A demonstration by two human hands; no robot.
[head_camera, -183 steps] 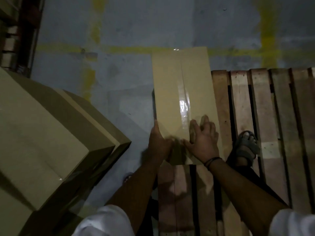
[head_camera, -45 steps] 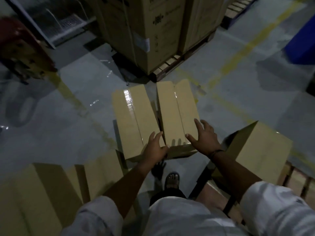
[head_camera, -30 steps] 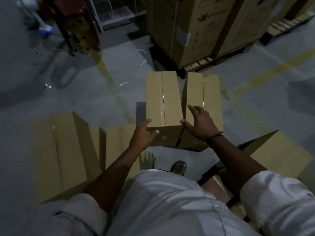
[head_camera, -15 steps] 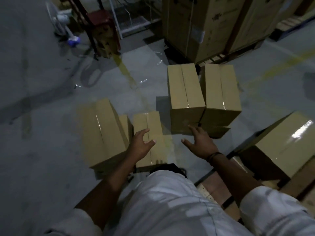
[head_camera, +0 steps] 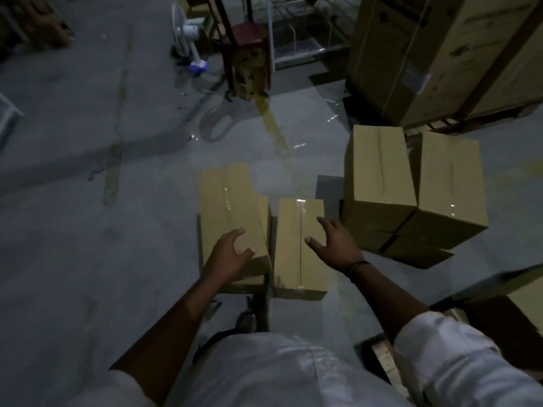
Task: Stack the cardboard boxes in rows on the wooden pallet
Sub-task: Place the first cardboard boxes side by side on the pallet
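Observation:
Several taped cardboard boxes lie on the grey floor. A low narrow box [head_camera: 299, 248] sits straight ahead, with a taller box [head_camera: 232, 212] touching its left side. My left hand [head_camera: 229, 257] hovers over the taller box's near right corner, fingers spread and empty. My right hand [head_camera: 335, 245] reaches over the low box's right edge, fingers straight; contact is unclear. Two more boxes stand at the right, one on the left [head_camera: 379, 183] and one on the right [head_camera: 449, 195]. A corner of the wooden pallet [head_camera: 385, 359] shows at bottom right, with a box [head_camera: 517, 304] beside it.
Large strapped cartons [head_camera: 440, 54] on a pallet fill the back right. A red stool [head_camera: 249, 63], a floor fan [head_camera: 188, 39] and a wire rack [head_camera: 296, 39] stand at the back. My sandalled foot [head_camera: 246, 321] is just behind the low box.
My view and both hands have swung left, from the two boxes at the right to the low box and its taller neighbour. Both hands stay empty.

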